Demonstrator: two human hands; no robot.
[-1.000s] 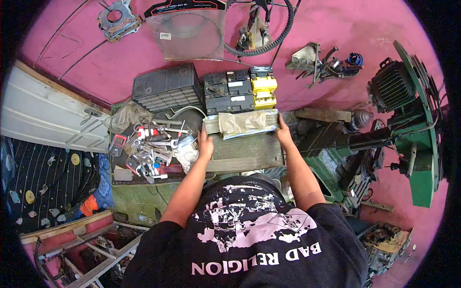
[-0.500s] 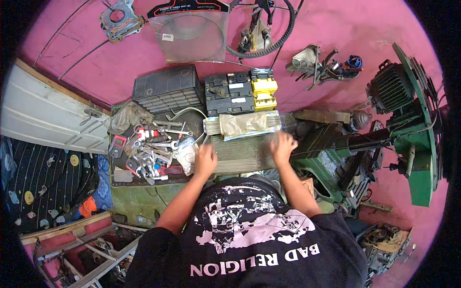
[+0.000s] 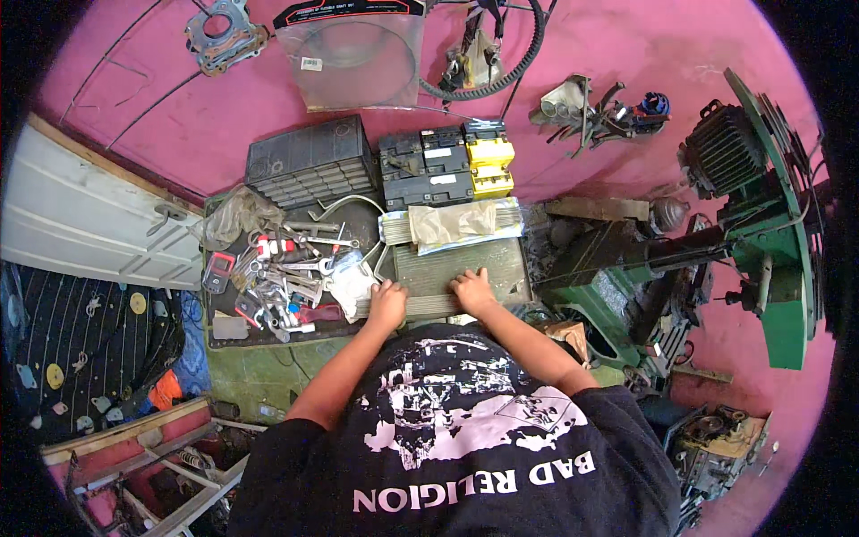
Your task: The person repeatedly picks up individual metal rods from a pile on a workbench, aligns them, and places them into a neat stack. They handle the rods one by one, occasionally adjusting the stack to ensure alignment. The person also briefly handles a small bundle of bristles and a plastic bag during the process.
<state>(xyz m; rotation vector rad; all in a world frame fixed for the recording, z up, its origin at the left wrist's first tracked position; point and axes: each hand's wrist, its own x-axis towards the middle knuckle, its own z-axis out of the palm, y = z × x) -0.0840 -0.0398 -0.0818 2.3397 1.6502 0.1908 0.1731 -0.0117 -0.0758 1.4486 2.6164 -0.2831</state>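
Note:
A bundle of thin grey welding rods point(image 3: 429, 306) lies crosswise along the near edge of the bench, right in front of me. My left hand point(image 3: 387, 304) is closed over the bundle towards its left end, fingers curled on the far side. Further right, my right hand point(image 3: 472, 292) bends its fingers over the same rods; my palms hide part of them. Beyond my hands is a flat, grey-green ribbed surface point(image 3: 461, 261). At its back edge rests an opened packet of more rods point(image 3: 510, 221), partly covered by brown paper point(image 3: 455, 224).
Wrenches and other hand tools point(image 3: 300, 268) crowd the bench's left side. Behind stand a dark drawer cabinet point(image 3: 313, 161) and several black and yellow batteries point(image 3: 429, 170). A green drill press point(image 3: 778, 295) lies to the right; a white door point(image 3: 98, 215) is at left.
Both hands have come nearer to me, the right one also moving left, closer to the left. The rods, spread over the ribbed surface before, are now gathered along the near edge.

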